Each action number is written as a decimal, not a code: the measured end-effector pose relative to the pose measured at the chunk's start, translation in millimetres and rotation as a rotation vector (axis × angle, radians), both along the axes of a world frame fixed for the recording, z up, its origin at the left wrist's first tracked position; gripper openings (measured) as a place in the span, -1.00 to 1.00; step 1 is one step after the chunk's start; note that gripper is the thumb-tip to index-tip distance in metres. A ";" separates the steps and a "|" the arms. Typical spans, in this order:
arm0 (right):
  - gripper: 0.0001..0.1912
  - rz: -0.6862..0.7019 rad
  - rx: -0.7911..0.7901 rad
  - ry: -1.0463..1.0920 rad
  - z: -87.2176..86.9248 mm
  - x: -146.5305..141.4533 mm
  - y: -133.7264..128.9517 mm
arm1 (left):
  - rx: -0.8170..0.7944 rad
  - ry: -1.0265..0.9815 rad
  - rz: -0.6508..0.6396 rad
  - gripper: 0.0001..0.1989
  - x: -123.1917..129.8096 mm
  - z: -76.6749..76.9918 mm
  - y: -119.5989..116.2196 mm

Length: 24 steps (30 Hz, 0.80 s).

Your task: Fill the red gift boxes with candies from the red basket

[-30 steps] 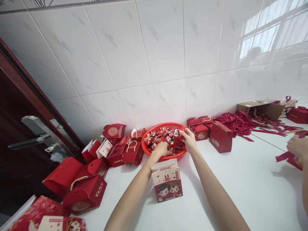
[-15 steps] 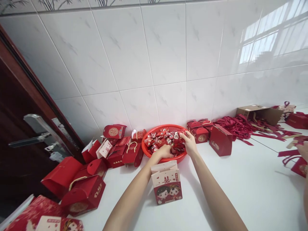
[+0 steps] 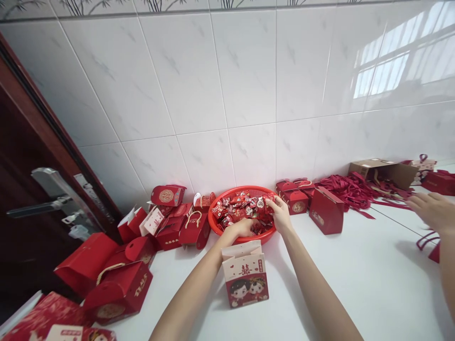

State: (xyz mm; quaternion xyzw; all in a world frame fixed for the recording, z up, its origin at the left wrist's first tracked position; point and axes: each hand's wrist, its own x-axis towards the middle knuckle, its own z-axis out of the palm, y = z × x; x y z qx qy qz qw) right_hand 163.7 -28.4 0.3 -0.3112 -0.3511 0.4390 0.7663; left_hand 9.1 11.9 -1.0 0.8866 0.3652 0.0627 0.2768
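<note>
A red plastic basket point(image 3: 216, 230) stands against the wall, holding many wrapped candies point(image 3: 236, 210) in red wrappers. My left hand point(image 3: 245, 228) reaches over the near rim into the candies; its fingertips are buried among them, so what it grips is hidden. At the basket's right side my right hand point(image 3: 280, 213) is closed on a red candy packet point(image 3: 266, 204) with a pale printed mark. Just in front of the basket, between my forearms, a small paper gift box point(image 3: 245, 279) stands upright with its top open. Two cartoon figures are printed on its front.
Red gift boxes point(image 3: 119, 291) crowd the left beside a door handle point(image 3: 53, 203). More boxes point(image 3: 327, 210) stand right of the basket. Beyond them lie dark red ribbons point(image 3: 346, 189) and a cardboard box point(image 3: 387, 171). Another person's hand point(image 3: 432, 213) reaches in at the right.
My hands stay at the basket, with only slight finger movement among the candies. The other person's hand at the right has come further into view, above the table.
</note>
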 end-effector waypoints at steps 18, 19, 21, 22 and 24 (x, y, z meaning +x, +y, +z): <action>-0.69 -0.015 -0.023 -0.018 1.3 1.9 -0.9 | -0.096 -0.086 -0.053 -0.49 -0.3 -15.6 12.6; -0.69 -0.015 -0.023 -0.017 1.5 1.8 -0.8 | -0.098 -0.096 -0.055 -0.50 -0.5 -16.3 13.3; -0.69 -0.016 -0.021 -0.018 1.7 1.6 -0.8 | -0.110 -0.125 -0.061 -0.53 -1.1 -17.6 14.3; -0.69 -0.017 -0.020 -0.019 1.8 1.5 -0.8 | -0.121 -0.139 -0.063 -0.54 -1.4 -18.0 14.7; -0.69 -0.020 -0.019 -0.019 1.9 1.4 -1.0 | -0.147 -0.164 -0.066 -0.54 -1.9 -18.0 15.1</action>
